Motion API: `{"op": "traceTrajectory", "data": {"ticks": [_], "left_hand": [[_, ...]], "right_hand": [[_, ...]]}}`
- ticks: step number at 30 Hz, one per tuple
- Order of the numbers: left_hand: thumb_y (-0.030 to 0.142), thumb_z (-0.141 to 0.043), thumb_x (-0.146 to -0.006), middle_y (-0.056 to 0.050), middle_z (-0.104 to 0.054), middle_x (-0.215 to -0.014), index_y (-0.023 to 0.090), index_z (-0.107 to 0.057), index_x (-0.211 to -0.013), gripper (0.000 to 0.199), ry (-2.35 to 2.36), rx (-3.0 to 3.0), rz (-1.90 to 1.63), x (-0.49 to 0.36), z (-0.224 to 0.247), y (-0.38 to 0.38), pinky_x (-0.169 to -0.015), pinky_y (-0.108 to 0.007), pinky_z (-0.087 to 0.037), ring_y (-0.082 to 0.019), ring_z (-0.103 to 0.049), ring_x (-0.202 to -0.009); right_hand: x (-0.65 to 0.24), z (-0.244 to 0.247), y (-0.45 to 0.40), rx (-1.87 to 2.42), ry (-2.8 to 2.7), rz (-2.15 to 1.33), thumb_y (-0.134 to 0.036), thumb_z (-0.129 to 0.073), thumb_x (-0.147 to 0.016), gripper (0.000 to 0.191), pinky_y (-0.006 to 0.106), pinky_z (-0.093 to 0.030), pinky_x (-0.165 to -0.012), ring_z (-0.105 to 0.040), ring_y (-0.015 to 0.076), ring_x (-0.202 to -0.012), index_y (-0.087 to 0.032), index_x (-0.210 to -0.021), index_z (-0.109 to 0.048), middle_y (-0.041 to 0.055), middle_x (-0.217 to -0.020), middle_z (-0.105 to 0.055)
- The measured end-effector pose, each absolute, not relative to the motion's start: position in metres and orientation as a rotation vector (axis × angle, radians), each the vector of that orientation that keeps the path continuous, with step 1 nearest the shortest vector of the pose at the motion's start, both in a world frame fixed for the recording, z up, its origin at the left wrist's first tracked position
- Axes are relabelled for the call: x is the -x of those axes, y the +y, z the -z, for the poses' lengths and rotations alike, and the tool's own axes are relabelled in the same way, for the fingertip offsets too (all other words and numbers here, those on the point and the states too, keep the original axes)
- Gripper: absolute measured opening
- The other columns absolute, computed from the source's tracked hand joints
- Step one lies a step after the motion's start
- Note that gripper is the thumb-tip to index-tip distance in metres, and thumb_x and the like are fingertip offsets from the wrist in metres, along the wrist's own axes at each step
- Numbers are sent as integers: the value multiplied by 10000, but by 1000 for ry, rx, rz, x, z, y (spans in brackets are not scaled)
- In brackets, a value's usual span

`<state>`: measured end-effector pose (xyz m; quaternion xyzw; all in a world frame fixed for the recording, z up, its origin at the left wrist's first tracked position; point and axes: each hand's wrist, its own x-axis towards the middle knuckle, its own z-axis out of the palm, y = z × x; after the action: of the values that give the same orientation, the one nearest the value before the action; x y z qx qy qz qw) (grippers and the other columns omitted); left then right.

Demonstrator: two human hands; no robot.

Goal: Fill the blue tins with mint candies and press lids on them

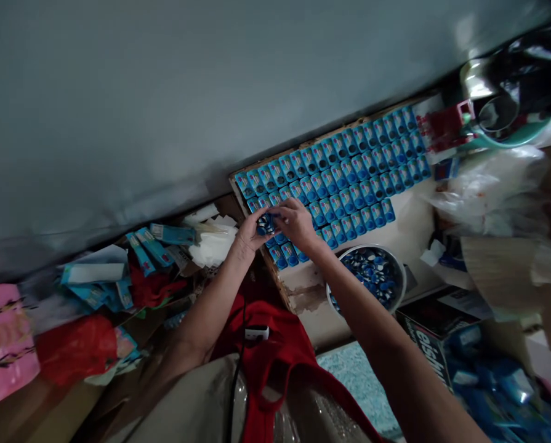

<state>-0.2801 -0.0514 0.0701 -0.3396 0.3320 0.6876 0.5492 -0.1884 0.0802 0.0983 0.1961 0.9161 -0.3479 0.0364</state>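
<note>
My left hand [249, 232] is cupped around a handful of small round blue-and-white pieces [265, 225]. Right beside it my right hand [297, 225] has its fingertips pinched together over that handful; whatever they grip is too small to make out. Both hands hover above rows of small blue packs [346, 169] laid side by side on a pale board [409, 212]. Dark round spots show at the lower end of several packs. Near my right forearm stands a round metal bowl [402, 271] full of similar blue-and-white round pieces [372, 274].
A grey wall [164, 92] runs behind the board. To the left lie blue cartons [159, 246], white paper [215, 240] and a red bag [76, 347]. On the right are clear plastic bags [501, 184], a teal basin [510, 138] and a black box [425, 341].
</note>
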Motion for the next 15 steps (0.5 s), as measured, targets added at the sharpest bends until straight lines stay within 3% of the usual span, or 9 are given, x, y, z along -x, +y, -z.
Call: {"op": "traceTrajectory", "data": {"ticks": [3, 6, 12, 15], "left_hand": [[204, -674, -1048, -122, -866, -1020, 147, -808, -1012, 150, 806, 846, -1587, 274, -71, -52, -1078, -443, -680, -277, -857, -1051], [218, -626, -1073, -151, -869, -1082, 129, -815, -1149, 222, 796, 856, -1591, 276, -77, -60, -1073, -470, -681, -291, -860, -1067], [261, -585, -1111, -133, -876, -1089, 137, -791, -1239, 273, 826, 874, -1693, 297, -82, -81, -1035, -412, -689, -251, -870, -1003], [291, -587, -1099, -141, -867, -1184, 149, -769, -1360, 348, 772, 821, -1705, 304, -78, -80, -1074, -445, -675, -271, -859, -1090]], "right_hand": [[180, -91, 75, -795, 2723, 1199, -144, -619, -914, 185, 348, -559, -977, -729, 240, -1029, -224, -933, -784, 82, -1057, -800], [182, -85, 84, -1092, 2622, 1169, -194, -639, -917, 146, 328, -562, -886, -724, 222, -906, -217, -975, -770, 58, -998, -804], [208, -80, 96, -998, 2613, 730, -166, -619, -942, 179, 339, -524, -886, -747, 255, -1014, -206, -965, -793, 119, -1140, -820], [220, -80, 98, -973, 2545, 555, -191, -640, -971, 156, 350, -511, -837, -760, 291, -1055, -235, -1014, -783, 123, -1176, -824]]}}
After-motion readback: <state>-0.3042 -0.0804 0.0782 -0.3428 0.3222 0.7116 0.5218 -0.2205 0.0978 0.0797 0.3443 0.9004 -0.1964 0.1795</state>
